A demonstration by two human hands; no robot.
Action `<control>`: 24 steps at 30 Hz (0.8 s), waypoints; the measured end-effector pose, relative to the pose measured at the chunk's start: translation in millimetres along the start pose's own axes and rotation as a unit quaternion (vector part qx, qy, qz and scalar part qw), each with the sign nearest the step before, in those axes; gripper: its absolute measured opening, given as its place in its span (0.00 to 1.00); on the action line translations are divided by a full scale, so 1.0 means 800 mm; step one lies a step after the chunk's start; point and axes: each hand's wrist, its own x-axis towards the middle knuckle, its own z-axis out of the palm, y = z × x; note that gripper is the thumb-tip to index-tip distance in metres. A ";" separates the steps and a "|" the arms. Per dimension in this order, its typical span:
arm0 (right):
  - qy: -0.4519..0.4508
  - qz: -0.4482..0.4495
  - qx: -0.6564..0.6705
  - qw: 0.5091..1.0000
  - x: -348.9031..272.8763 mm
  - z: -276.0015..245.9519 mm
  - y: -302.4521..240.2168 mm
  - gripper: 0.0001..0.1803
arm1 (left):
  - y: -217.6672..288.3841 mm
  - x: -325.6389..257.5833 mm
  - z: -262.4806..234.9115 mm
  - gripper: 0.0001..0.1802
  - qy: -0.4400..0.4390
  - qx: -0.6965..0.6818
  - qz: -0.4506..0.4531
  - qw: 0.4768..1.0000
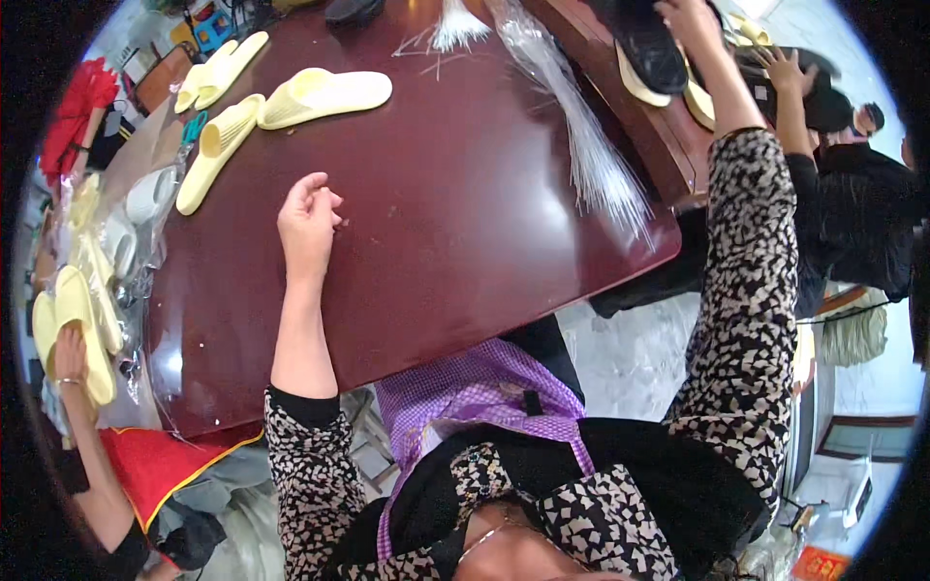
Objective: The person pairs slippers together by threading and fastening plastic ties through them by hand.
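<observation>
Black slipper (651,48) under right hand (694,25), white slippers (148,197) in plastic bag (141,281)

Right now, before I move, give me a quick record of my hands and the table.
left hand: fingers loosely curled, nothing visible in it
right hand: at a black slipper, grip unclear
table: dark red, shiny
far left on table: two pale yellow slippers, toward scissors
right side of table: bundle of thin pale strands
left edge of view: another person's hand at yellow footwear
</observation>
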 end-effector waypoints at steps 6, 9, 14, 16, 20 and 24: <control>0.126 -0.238 -0.892 0.362 -0.041 -0.043 -0.051 0.20 | -0.004 0.011 0.008 0.12 0.001 0.017 0.002 1.000; 0.027 -0.207 -0.884 0.418 -0.112 -0.049 0.061 0.16 | 0.010 0.007 -0.010 0.13 0.011 0.025 -0.016 0.999; -0.033 -0.084 -0.874 0.478 -0.188 -0.058 0.123 0.15 | 0.028 0.015 0.009 0.12 -0.020 0.032 -0.042 0.998; 0.008 -0.108 -0.881 0.460 -0.191 -0.071 0.138 0.16 | 0.028 0.012 0.014 0.12 -0.039 0.034 -0.038 0.998; 0.067 -0.130 -0.893 0.426 -0.171 -0.069 0.146 0.15 | 0.035 0.001 0.032 0.12 -0.099 0.030 -0.008 0.995; 0.076 -0.154 -0.905 0.391 -0.154 -0.093 0.139 0.14 | 0.052 -0.014 0.041 0.10 -0.144 0.030 0.011 0.989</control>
